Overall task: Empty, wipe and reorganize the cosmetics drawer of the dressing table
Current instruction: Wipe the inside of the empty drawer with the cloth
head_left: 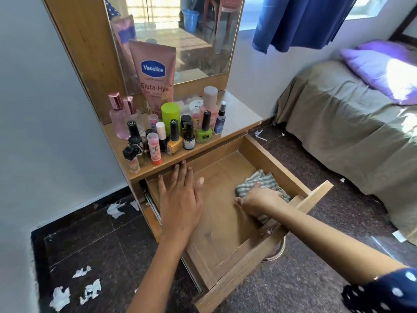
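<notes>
The wooden drawer [243, 265] of the dressing table stands pulled out, holding only a cloth. My right hand [259, 201] presses a green-and-white striped cloth [259, 179] onto the drawer floor near its right wall, fingers curled over the fabric. My left hand [180, 197] lies flat with straight fingers over the drawer's left wall, fingertips near the tabletop edge. Several cosmetics stand on the tabletop [239, 116]: a pink Vaseline tube [153, 73], nail polish bottles [204, 129], a lime-green container [170, 114] and pink perfume bottles [119, 116].
A mirror [180, 35] rises behind the cosmetics. A bed [352, 132] with an olive sheet and purple pillow sits to the right. Blue fabric [300, 21] hangs above. White paint marks [74, 290] dot the dark floor at the left.
</notes>
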